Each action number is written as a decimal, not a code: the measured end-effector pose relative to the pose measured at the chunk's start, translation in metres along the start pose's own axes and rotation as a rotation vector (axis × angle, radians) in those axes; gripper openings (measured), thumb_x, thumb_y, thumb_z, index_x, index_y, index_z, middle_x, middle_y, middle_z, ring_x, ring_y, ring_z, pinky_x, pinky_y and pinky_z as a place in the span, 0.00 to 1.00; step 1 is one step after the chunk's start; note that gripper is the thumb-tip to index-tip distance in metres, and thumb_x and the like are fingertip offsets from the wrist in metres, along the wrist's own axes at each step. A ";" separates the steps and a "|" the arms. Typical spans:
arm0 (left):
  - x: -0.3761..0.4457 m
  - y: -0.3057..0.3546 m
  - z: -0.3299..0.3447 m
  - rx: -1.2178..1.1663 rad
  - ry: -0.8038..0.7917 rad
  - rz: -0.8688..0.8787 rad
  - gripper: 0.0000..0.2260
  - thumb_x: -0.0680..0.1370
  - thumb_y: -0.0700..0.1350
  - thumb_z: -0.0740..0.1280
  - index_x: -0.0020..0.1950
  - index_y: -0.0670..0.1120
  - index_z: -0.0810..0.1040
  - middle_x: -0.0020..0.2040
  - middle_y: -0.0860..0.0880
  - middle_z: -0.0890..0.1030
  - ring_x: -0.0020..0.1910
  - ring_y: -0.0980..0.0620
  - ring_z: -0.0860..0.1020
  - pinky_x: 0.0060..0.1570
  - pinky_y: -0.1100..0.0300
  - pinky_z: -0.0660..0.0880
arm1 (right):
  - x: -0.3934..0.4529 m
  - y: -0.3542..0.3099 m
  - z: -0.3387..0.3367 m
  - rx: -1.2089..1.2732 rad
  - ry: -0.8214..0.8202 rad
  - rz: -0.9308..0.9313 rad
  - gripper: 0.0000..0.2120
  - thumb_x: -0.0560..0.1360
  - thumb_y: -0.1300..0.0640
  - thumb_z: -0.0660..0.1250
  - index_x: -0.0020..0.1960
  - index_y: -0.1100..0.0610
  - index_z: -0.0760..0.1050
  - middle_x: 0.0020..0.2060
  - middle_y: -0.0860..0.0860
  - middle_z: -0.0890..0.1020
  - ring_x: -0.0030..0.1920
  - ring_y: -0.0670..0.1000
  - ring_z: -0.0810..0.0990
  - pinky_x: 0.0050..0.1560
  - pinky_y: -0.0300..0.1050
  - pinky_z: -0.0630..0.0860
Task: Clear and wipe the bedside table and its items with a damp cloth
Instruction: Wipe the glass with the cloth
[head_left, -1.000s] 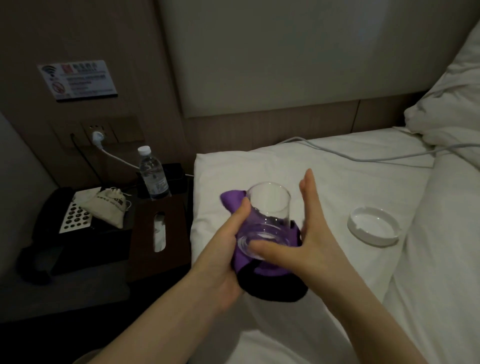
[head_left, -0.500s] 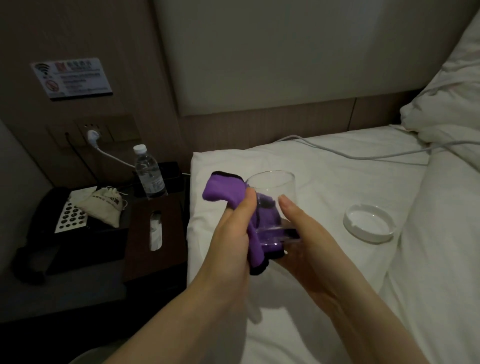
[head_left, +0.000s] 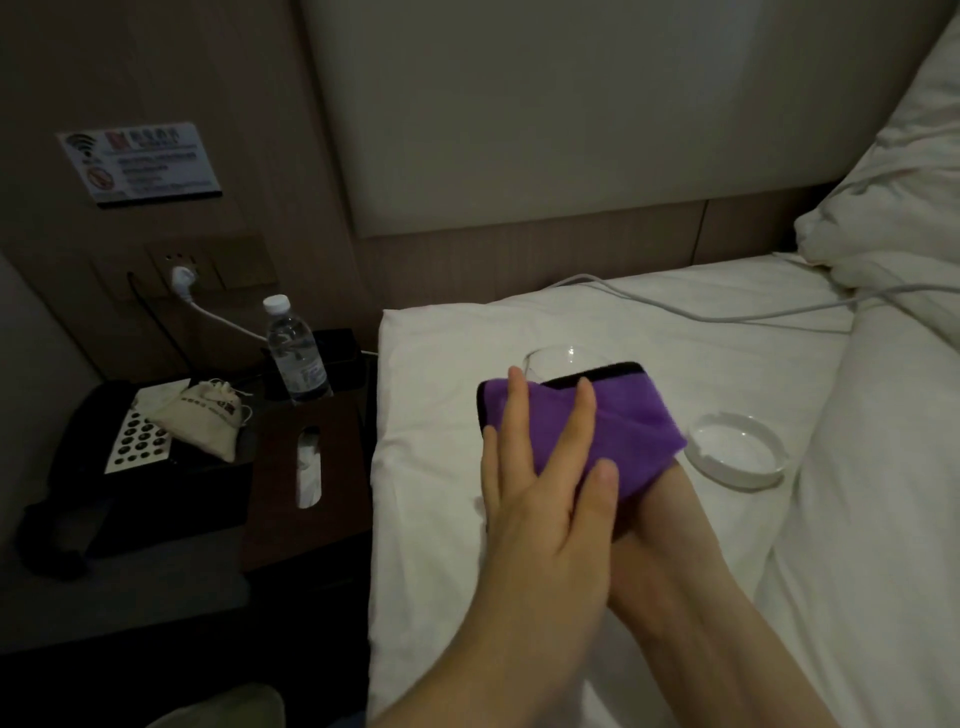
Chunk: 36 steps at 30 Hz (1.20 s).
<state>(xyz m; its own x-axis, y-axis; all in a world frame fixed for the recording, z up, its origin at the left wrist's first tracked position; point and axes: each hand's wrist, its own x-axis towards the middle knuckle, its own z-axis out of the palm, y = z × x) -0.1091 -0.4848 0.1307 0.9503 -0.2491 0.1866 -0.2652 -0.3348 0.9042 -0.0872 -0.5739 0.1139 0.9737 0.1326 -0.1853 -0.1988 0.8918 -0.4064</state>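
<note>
My left hand (head_left: 545, 499) lies flat with straight fingers, pressing a purple cloth (head_left: 628, 431) with a black edge against a clear glass (head_left: 563, 358). Only the glass's rim shows above the cloth. My right hand (head_left: 670, 499) reaches under the cloth and holds the glass from below; its fingers are hidden. All this is held above the white bed. The dark bedside table (head_left: 130, 597) stands at the left.
On the table are a water bottle (head_left: 296, 353), a brown tissue box (head_left: 306, 467), a black telephone (head_left: 78, 467) and a small cloth pouch (head_left: 208, 415). A white ashtray (head_left: 735, 452) lies on the bed, with a white cable (head_left: 727, 312) behind it.
The cloth has swung from the glass's left side over its front, covering most of it. My left hand has gone from gripping the cloth to pressing it flat.
</note>
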 end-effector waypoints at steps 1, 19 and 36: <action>0.002 -0.002 0.000 -0.005 0.037 0.026 0.16 0.75 0.65 0.51 0.58 0.85 0.52 0.67 0.79 0.36 0.73 0.68 0.40 0.76 0.51 0.51 | 0.001 -0.001 0.001 -0.027 -0.004 -0.010 0.20 0.74 0.52 0.65 0.61 0.62 0.80 0.57 0.61 0.82 0.57 0.59 0.82 0.60 0.56 0.78; 0.032 0.000 -0.050 -0.918 0.027 -0.229 0.15 0.66 0.46 0.71 0.52 0.54 0.85 0.49 0.49 0.85 0.45 0.48 0.85 0.40 0.54 0.82 | 0.001 -0.015 0.009 -0.249 0.066 -0.035 0.31 0.69 0.42 0.72 0.65 0.60 0.76 0.59 0.60 0.82 0.59 0.61 0.81 0.63 0.60 0.74; 0.028 -0.014 -0.045 -0.919 -0.095 -0.370 0.14 0.74 0.51 0.67 0.56 0.47 0.83 0.53 0.43 0.84 0.50 0.44 0.83 0.51 0.51 0.80 | 0.003 -0.014 0.005 -0.493 0.099 -0.155 0.21 0.56 0.45 0.80 0.44 0.54 0.85 0.47 0.56 0.85 0.50 0.56 0.84 0.53 0.53 0.81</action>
<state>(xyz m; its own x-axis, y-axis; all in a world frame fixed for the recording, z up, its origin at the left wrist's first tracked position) -0.0716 -0.4466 0.1405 0.9201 -0.3565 -0.1624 0.3124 0.4176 0.8533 -0.0807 -0.5835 0.1238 0.9854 -0.0474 -0.1637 -0.1055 0.5853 -0.8039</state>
